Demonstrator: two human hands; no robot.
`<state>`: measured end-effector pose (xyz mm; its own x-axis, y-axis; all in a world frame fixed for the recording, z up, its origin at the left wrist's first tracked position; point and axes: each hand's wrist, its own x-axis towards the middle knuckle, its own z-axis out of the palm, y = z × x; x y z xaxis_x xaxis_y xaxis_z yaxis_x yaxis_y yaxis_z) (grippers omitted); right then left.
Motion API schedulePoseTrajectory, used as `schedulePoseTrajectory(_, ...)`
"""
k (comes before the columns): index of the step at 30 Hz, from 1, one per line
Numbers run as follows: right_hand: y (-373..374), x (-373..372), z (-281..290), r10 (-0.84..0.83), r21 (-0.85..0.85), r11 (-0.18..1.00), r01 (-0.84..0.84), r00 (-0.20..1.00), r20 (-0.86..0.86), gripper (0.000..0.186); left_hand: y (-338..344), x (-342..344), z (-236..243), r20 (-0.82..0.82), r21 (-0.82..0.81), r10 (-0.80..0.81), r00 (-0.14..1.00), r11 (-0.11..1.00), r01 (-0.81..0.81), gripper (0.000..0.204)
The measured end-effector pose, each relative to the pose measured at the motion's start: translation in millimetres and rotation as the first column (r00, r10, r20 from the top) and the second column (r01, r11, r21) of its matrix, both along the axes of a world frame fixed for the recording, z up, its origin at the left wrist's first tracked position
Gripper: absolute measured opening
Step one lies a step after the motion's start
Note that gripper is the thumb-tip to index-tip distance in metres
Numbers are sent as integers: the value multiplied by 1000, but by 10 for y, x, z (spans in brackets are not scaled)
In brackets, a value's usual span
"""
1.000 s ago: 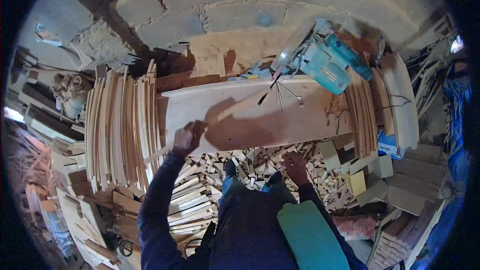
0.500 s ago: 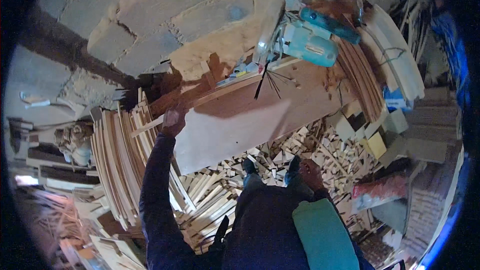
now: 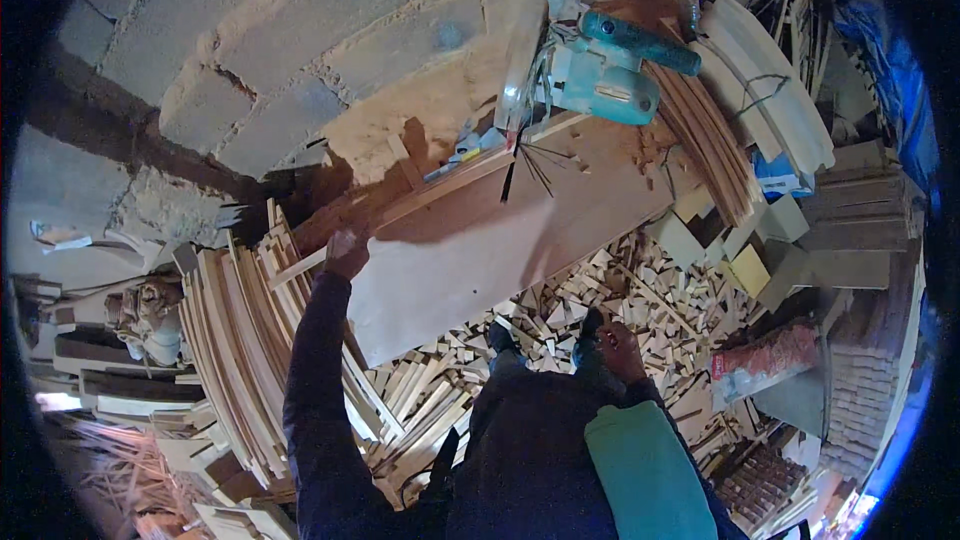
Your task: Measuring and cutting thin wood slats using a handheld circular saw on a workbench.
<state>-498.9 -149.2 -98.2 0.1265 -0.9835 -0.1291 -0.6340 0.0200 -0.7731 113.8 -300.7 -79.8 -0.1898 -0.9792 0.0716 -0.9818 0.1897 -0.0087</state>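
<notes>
My left hand (image 3: pixel 347 252) grips a long thin wooden strip (image 3: pixel 430 198), which runs along the back edge of a pale plywood board (image 3: pixel 420 300). My right hand (image 3: pixel 620 350) is low beside my right leg, above the scrap pieces, with fingers curled; whether anything is in them is unclear. At the board's back right sit a teal power tool (image 3: pixel 607 90), a clear elongated object (image 3: pixel 522 60) and a splayed bundle of dark thin rods (image 3: pixel 530 165). Curved wooden strips (image 3: pixel 225 340) are stacked left of the board, and more strips (image 3: pixel 705 140) lie at its right.
A block wall (image 3: pixel 400 35) rises behind. Small offcuts (image 3: pixel 660 310) cover the area around my feet. At the right are square panels (image 3: pixel 845 265), a red plastic sack (image 3: pixel 760 355) and blue sheeting (image 3: pixel 880 80); cluttered timber (image 3: pixel 130 480) lies at the left.
My left hand has moved up and left, bringing the strip to the board's back edge. My right hand has shifted toward my leg. The camera view has turned.
</notes>
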Motion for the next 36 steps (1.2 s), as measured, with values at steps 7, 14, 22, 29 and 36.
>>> schedulePoseTrajectory(7,49,85,-56,131,-130,981,-143,987,-92,10,-11,60,-97,-88,-148,-96,992,986,82,35)
schedulePoseTrajectory(14,107,261,-53,-29,28,999,30,999,-36,11,40,-118,140,26,-143,-69,997,987,72,42)
schedulePoseTrajectory(22,137,315,-14,35,-115,992,-46,994,-100,9,-68,-218,116,-29,-12,-84,996,996,84,43)
schedulePoseTrajectory(29,154,430,127,-34,21,999,32,996,80,10,-19,-298,289,50,91,-46,998,995,42,46)
schedulePoseTrajectory(36,-726,1314,321,256,-263,923,-281,959,-124,10,-134,-349,86,40,-365,-289,956,887,283,47)
